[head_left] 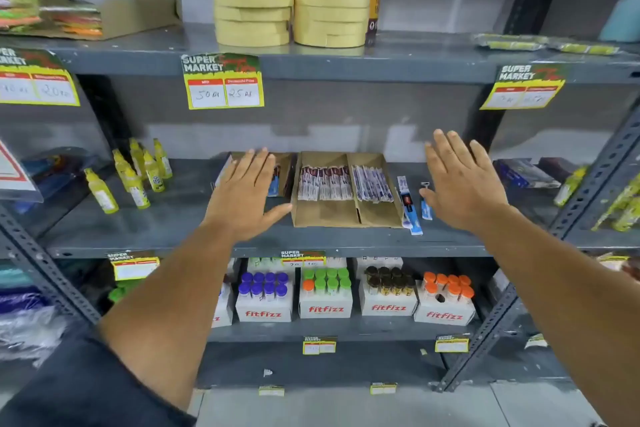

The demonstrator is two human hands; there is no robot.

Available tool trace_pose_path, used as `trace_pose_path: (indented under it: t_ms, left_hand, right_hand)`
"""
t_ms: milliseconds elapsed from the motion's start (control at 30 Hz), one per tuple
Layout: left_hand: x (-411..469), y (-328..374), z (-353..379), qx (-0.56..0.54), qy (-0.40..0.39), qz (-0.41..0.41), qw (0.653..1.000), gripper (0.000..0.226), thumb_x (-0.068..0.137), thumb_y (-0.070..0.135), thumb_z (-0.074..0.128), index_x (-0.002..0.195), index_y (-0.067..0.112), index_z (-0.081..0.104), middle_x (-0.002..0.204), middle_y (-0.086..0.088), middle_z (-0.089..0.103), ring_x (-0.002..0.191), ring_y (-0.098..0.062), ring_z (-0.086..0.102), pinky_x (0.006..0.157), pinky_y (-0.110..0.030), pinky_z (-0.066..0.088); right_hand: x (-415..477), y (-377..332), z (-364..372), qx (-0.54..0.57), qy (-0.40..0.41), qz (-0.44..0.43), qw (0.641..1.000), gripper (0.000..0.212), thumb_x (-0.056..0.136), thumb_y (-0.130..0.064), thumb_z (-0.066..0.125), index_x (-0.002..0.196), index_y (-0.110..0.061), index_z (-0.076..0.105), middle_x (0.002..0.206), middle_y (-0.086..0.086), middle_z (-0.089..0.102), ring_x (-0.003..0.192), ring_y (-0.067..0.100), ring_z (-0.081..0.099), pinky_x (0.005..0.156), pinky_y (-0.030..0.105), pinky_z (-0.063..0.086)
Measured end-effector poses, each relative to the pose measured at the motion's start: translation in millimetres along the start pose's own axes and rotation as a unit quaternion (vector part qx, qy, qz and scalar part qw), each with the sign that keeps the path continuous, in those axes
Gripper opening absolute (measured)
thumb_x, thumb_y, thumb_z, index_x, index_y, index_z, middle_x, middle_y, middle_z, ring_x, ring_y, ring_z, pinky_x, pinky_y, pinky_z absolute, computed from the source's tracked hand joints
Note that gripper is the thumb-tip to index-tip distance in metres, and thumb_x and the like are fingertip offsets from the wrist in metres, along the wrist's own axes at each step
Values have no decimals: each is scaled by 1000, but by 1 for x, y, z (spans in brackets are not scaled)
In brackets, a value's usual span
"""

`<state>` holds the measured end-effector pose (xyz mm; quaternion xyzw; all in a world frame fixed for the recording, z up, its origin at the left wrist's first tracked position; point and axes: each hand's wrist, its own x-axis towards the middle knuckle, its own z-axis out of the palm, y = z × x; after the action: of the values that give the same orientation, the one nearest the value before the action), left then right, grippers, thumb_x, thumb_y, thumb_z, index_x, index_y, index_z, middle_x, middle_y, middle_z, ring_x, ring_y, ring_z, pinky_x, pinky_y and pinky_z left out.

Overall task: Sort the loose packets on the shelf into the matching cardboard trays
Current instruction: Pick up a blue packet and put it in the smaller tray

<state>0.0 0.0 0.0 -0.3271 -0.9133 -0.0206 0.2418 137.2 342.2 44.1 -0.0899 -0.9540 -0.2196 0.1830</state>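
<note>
A two-compartment cardboard tray [325, 213] lies on the middle shelf. Its left compartment holds maroon packets [323, 182], its right compartment blue-and-white packets [372, 183]. A second cardboard tray [287, 163] sits to its left, mostly hidden behind my left hand [244, 194], with a blue packet [273, 184] showing in it. To the right of the trays, loose blue packets [408, 204] and a smaller one [426, 208] lie on the shelf. My right hand [462, 180] hovers over them, flat and empty. Both hands have fingers spread.
Yellow bottles [138, 177] stand at the shelf's left. Dark boxes [528, 173] lie at the right. Boxes of capped tubes [325, 291] fill the shelf below. Tape rolls [291, 17] sit on the shelf above. Slotted steel uprights [595, 177] frame the bay.
</note>
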Motion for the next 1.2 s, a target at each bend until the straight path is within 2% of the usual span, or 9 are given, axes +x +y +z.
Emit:
trace_pose_path:
  t_ms: [200, 300, 400, 500, 600, 800, 900, 1033, 1200]
  left_hand:
    - [-2, -27, 63, -11, -80, -11, 997, 106, 78, 83, 22, 149, 8, 3, 158, -14, 7, 143, -28, 1, 116, -46, 7]
    - [-6, -32, 98, -54, -119, -47, 990, 110, 74, 88, 20, 149, 10, -1, 158, -11, 2, 143, -27, -4, 115, -45, 3]
    - [-22, -30, 131, -76, -175, -62, 980, 118, 68, 92, 16, 149, 7, 3, 158, -12, 2, 143, -29, -2, 114, -49, 5]
    - [-31, -35, 154, -51, -219, -49, 973, 120, 66, 94, 16, 146, 4, 22, 155, -16, 19, 141, -34, 14, 112, -54, 16]
    - [-32, -35, 165, -36, -224, -41, 973, 111, 72, 89, 22, 140, 4, 37, 149, -18, 34, 136, -36, 29, 106, -56, 27]
    - [-37, -34, 170, -34, -200, -41, 978, 106, 74, 86, 29, 139, 2, 39, 147, -19, 37, 134, -37, 33, 105, -55, 30]
    - [-36, -33, 171, -28, -205, -50, 977, 106, 75, 86, 27, 139, 2, 38, 147, -19, 37, 133, -37, 33, 105, -55, 30]
    - [-34, -33, 169, -19, -207, -56, 976, 106, 74, 86, 28, 139, 4, 38, 147, -18, 37, 133, -37, 34, 105, -54, 29]
    - [-32, -28, 166, -16, -224, -72, 972, 107, 73, 88, 28, 142, 7, 35, 150, -14, 34, 136, -34, 30, 107, -51, 24]
  right_hand:
    - [31, -8, 50, 3, -71, 14, 997, 71, 94, -48, 40, 152, -15, 14, 161, 10, 14, 149, 29, 5, 118, 49, 8]
    - [47, -14, 70, 46, -133, 50, 989, 58, 91, -42, 46, 143, -17, 36, 148, 10, 43, 141, 30, 29, 116, 52, 18]
    - [45, -14, 87, 133, -172, 135, 967, 42, 89, -35, 48, 128, -20, 53, 126, 13, 62, 117, 34, 54, 101, 48, 38]
    - [36, -5, 111, 219, -204, 234, 925, 40, 88, -34, 51, 127, -26, 55, 123, 14, 64, 106, 38, 59, 88, 45, 50]
    - [32, 6, 130, 259, -238, 317, 881, 38, 88, -33, 55, 124, -23, 58, 116, 15, 66, 88, 33, 57, 75, 39, 50]
    - [40, 13, 170, 305, -268, 377, 833, 35, 88, -40, 56, 102, -8, 60, 96, 14, 64, 65, 21, 50, 67, 35, 45]
    - [56, 9, 183, 333, -270, 377, 821, 42, 90, -46, 54, 103, -7, 58, 96, 13, 61, 77, 29, 55, 69, 33, 42]
    - [74, 7, 201, 341, -267, 387, 814, 41, 89, -51, 51, 83, -14, 67, 81, 12, 68, 65, 21, 56, 64, 33, 47]
    - [79, 7, 228, 296, -273, 442, 802, 36, 86, -52, 47, 84, -19, 63, 75, 8, 64, 73, 29, 62, 83, 49, 52]
